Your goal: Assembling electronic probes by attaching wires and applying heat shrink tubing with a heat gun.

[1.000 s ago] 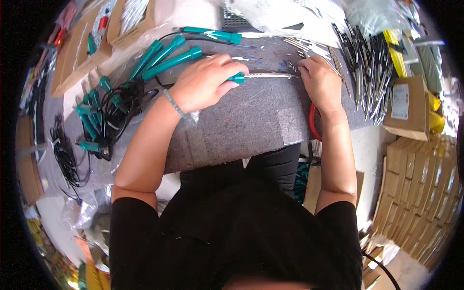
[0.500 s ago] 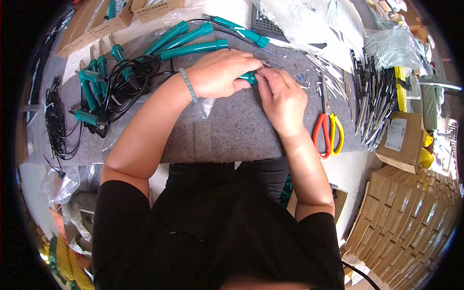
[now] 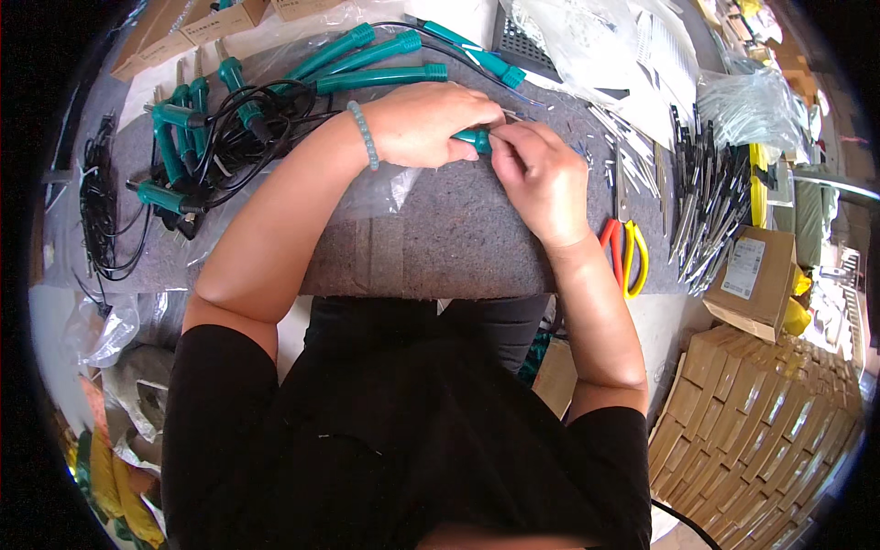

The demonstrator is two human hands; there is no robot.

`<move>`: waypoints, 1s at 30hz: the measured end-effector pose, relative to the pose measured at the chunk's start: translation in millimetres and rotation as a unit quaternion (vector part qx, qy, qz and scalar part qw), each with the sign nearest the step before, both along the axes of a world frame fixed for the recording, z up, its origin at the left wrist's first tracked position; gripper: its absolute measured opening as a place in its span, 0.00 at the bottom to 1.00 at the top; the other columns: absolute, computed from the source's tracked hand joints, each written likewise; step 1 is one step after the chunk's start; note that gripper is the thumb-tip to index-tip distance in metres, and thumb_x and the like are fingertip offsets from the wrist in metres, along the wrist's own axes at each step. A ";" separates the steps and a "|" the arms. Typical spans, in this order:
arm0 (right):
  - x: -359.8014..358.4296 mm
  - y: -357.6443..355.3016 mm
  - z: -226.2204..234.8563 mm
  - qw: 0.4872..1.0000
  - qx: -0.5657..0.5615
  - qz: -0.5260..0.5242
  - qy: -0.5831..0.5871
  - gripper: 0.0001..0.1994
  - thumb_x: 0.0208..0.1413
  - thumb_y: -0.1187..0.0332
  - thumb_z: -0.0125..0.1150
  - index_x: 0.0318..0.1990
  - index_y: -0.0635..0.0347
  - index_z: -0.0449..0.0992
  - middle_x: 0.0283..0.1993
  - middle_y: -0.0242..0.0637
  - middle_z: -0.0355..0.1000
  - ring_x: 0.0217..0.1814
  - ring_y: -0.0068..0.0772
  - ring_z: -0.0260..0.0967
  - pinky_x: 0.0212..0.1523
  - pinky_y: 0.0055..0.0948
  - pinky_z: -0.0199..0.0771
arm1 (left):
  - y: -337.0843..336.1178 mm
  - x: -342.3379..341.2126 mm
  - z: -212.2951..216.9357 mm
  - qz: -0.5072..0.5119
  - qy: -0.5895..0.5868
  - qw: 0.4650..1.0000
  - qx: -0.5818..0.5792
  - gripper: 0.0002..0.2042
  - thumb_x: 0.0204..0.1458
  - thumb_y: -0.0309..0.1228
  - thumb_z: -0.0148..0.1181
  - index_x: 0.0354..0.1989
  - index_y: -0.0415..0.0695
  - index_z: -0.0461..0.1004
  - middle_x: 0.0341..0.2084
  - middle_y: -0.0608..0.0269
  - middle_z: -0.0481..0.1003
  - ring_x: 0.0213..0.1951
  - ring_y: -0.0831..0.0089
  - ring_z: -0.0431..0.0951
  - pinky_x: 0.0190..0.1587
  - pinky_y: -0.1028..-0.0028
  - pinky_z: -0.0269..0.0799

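Observation:
Over the grey felt-covered table, both my hands meet at a short green plastic handle (image 3: 475, 139), of which only a small part shows between them. My left hand (image 3: 426, 126), with a beaded bracelet at the wrist, is closed around it from the left. At its right end, my right hand (image 3: 547, 174) pinches with thumb and fingers bent; what lies inside that pinch is hidden. Just beyond my left hand lie several loose green tubular handles (image 3: 385, 79). Scissors (image 3: 623, 225) with one red and one yellow grip rest to the right of my right hand.
Green soldering irons (image 3: 179, 137) with tangled black cords (image 3: 266, 119) lie at the left. White sleeves and thin rods (image 3: 632, 147) are strewn beyond the scissors. A pile of dark, thin metal parts (image 3: 706, 197) sits farther right, beside a cardboard box (image 3: 750, 280).
The view has shifted slightly. My right fingers have moved a little at the end of the green handle, while my left hand keeps its grip.

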State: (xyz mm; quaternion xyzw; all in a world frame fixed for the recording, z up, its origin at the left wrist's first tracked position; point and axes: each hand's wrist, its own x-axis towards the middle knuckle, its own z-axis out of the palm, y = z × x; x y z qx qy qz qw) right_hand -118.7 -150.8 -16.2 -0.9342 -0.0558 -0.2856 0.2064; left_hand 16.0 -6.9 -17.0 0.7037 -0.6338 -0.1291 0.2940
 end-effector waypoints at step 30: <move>103.1 -23.3 125.2 0.922 0.317 0.005 -0.221 0.30 0.58 0.49 0.56 0.56 0.67 0.64 0.44 0.36 0.69 0.48 0.25 0.66 0.51 0.25 0.64 | 2.8 10.8 2.4 -0.025 0.087 0.995 0.031 0.14 0.43 0.24 0.65 0.39 0.41 0.71 0.31 0.56 0.72 0.37 0.58 0.74 0.40 0.64 0.68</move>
